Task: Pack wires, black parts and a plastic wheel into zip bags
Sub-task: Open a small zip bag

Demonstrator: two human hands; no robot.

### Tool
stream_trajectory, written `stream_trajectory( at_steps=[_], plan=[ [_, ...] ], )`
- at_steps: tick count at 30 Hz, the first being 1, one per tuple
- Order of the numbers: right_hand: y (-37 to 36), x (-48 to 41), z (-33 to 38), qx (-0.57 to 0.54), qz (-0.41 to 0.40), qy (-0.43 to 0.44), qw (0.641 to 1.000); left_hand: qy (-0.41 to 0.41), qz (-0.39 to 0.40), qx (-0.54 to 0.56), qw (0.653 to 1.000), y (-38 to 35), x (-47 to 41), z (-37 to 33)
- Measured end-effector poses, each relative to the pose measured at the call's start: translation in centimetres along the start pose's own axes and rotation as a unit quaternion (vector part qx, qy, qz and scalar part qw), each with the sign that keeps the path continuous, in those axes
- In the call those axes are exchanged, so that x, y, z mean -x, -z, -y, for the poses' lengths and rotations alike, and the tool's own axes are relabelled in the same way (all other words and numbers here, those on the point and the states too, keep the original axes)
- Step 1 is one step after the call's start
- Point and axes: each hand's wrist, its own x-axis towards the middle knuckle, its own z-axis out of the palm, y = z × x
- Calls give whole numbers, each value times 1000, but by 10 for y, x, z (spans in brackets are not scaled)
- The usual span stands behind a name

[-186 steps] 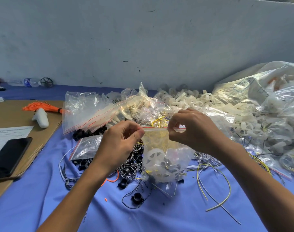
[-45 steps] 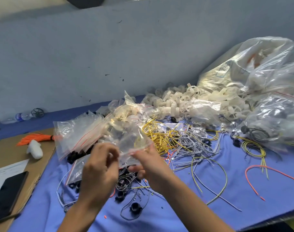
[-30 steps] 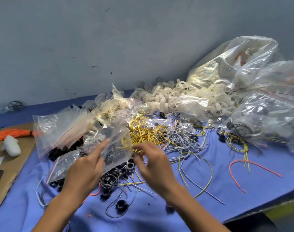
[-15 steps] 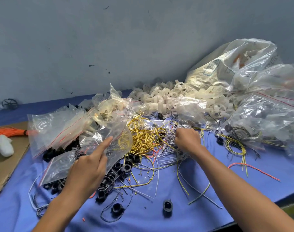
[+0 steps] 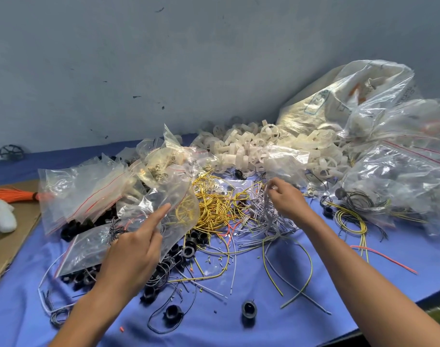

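Note:
My left hand [image 5: 136, 254] holds an empty clear zip bag [image 5: 168, 211] up over the black parts, index finger stretched along the plastic. My right hand [image 5: 285, 196] pinches a few thin grey-white wires [image 5: 266, 209] out of the loose wire heap. A tangle of yellow wires [image 5: 213, 209] lies between the two hands. Black ring-shaped parts [image 5: 188, 249] are scattered under and in front of the left hand, one [image 5: 249, 309] alone near the front edge. White plastic wheels [image 5: 246, 146] are piled at the back.
Stacks of empty zip bags [image 5: 83, 194] lie at the left on the blue cloth [image 5: 239, 326]. Large clear sacks of parts [image 5: 401, 171] fill the right. Cardboard [image 5: 3, 236] with an orange wire bundle [image 5: 11, 196] sits far left. Long yellow and orange wires [image 5: 351, 221] trail right.
A filled bag that both hands pressed shut is gone. My left hand now holds an empty bag, and my right hand moved right to the grey wires and lifted a few.

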Motion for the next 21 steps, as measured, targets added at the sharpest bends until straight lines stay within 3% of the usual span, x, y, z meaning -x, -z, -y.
stream_trajectory(
  at_steps=[4, 8, 13, 17, 21],
  plan=[
    [17, 2, 3, 54, -35, 37, 997, -4, 6, 15, 1000, -1, 1, 0],
    [39, 9, 13, -151, -46, 58, 986, 8, 10, 16, 1000, -5, 1, -1],
    [62, 18, 29, -356, -78, 89, 927, 14, 18, 13, 1000, -10, 1, -5],
    [63, 19, 30, -286, -117, 127, 942, 15, 15, 15, 1000, -12, 1, -8],
    [57, 16, 31, -87, -176, 159, 968, 9, 12, 6, 1000, -13, 0, -7]
  ],
)
